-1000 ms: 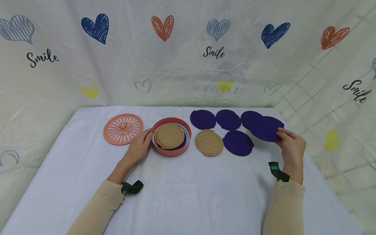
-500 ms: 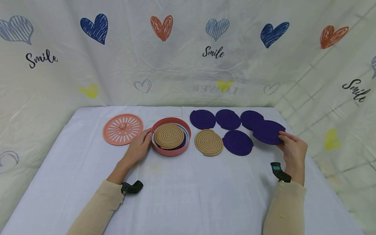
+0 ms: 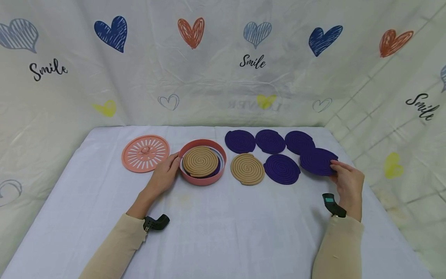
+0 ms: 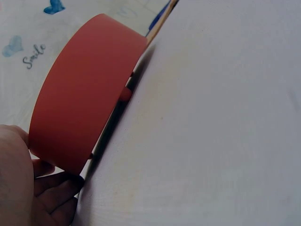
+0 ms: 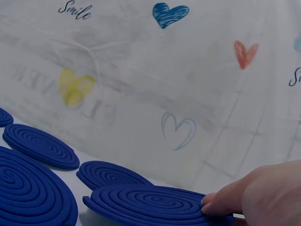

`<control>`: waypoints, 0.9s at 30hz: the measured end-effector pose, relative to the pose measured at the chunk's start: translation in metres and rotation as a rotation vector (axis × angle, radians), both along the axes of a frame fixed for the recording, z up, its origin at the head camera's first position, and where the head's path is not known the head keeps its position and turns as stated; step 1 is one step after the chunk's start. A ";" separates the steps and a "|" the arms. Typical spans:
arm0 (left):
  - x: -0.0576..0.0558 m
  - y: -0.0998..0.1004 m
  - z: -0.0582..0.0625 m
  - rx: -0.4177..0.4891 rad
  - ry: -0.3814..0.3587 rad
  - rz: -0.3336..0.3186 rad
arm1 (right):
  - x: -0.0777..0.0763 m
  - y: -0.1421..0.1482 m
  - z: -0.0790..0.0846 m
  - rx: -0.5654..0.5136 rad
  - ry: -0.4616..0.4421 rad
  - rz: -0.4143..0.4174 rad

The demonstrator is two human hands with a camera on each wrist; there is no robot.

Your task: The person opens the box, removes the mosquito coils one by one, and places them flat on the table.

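Note:
My right hand (image 3: pixel 349 181) pinches the right edge of a purple mosquito coil (image 3: pixel 316 161), thumb on top. In the right wrist view this coil (image 5: pixel 141 203) lies nearly level, low over the table, overlapping the coil behind it. My left hand (image 3: pixel 163 176) grips the left side of a round red coil holder (image 3: pixel 203 182). A tan mosquito coil (image 3: pixel 200 161) rests inside on top of a dark purple one, with a pale inner rim showing. The left wrist view shows the holder's outer wall (image 4: pixel 84 89) and small feet underneath, with my fingers (image 4: pixel 51 193) at its lower edge.
A slotted pink lid (image 3: pixel 145 153) lies left of the holder. Purple coils line the back, among them a left one (image 3: pixel 240 141), a middle one (image 3: pixel 270 141) and a right one (image 3: pixel 299 142). A tan coil (image 3: pixel 247 169) and another purple coil (image 3: pixel 282 169) lie in front.
My right hand has lowered the purple coil toward the table and drawn it slightly nearer and to the right, off most of the back right coil. My left hand stays on the holder.

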State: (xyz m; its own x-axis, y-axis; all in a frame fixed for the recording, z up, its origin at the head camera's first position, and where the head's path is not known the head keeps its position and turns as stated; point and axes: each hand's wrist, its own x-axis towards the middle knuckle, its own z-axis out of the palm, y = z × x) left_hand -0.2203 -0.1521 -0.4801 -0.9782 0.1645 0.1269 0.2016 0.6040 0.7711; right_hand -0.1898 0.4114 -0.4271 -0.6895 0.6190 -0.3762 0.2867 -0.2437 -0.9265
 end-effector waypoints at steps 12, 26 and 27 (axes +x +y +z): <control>0.001 0.000 0.002 0.002 0.003 -0.007 | 0.003 0.008 -0.006 0.015 0.010 0.067; 0.001 -0.001 0.002 0.001 0.010 -0.012 | 0.009 0.011 -0.011 0.076 0.010 0.191; 0.001 0.000 0.002 0.001 0.010 -0.013 | 0.010 0.011 -0.011 0.087 0.007 0.198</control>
